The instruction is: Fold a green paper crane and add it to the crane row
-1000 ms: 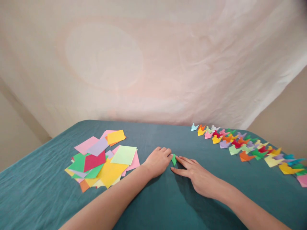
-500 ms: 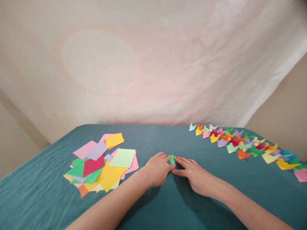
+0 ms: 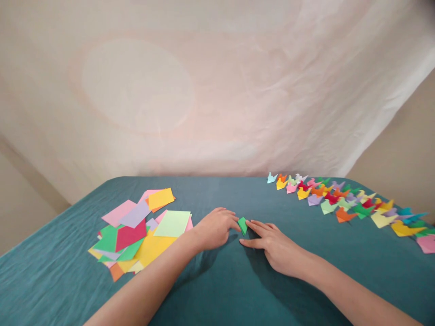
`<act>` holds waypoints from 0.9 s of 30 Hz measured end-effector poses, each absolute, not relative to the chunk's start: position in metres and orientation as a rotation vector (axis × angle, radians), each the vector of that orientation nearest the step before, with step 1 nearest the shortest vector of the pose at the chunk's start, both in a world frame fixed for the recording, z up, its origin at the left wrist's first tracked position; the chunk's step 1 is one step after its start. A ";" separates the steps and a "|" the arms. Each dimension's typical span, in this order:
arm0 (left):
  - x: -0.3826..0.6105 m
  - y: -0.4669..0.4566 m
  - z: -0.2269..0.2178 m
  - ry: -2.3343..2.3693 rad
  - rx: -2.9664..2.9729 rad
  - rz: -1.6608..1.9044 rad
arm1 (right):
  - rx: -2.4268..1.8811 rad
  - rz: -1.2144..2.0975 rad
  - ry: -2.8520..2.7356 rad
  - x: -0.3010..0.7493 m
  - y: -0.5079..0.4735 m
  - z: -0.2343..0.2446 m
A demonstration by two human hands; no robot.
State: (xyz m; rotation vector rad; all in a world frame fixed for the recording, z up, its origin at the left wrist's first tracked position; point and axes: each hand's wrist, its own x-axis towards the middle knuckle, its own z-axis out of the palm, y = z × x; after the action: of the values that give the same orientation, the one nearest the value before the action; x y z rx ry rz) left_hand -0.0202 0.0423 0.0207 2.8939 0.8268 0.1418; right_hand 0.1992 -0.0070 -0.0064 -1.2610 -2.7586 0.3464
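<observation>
a small green folded paper point(image 3: 242, 225) sits near the middle of the table, standing up a little from the teal cloth point(image 3: 238, 290), right between the two hands. the left hand point(image 3: 214, 228) rests knuckles up just to its left, fingers loosely curled, with the fingertips point(image 3: 234, 220) meeting the paper's left edge. whether they pinch it or only touch it cannot be told from here. the right hand point(image 3: 272, 244) lies low and spread on the cloth just to the paper's right, fingers stretched out and pointing at it, the index fingertip touching or almost touching its lower right side, with nothing closed in its grasp. both bare forearms run back toward the near edge of the table.

well to the left of the hands lies a loose pile of flat paper squares point(image 3: 139, 231), overlapping in pink, lilac, yellow, red, green, orange and pale green. well apart on the right, a long band of folded paper figures point(image 3: 343, 201) in many colours runs from the far edge of the table toward the right edge. behind the table hangs a pale, creased fabric backdrop point(image 3: 217, 90).
</observation>
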 end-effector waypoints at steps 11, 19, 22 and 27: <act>-0.010 0.034 0.006 0.992 3.053 0.165 | -1.185 0.307 -2.543 0.201 -0.002 -0.017; -0.006 0.033 0.005 1.005 3.118 0.142 | -1.335 0.214 -2.214 0.213 0.014 -0.034; -0.004 0.032 0.003 1.009 3.129 0.158 | -1.336 0.194 -2.245 0.212 0.015 -0.035; -0.001 0.031 -0.003 0.999 3.130 0.203 | -1.312 0.166 -2.261 0.210 0.014 -0.039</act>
State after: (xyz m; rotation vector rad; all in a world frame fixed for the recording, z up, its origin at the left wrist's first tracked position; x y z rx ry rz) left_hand -0.0012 0.0313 -0.0034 3.1303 0.9994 0.2031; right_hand 0.2102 0.0138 -0.0392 -1.3122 -2.2610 0.1664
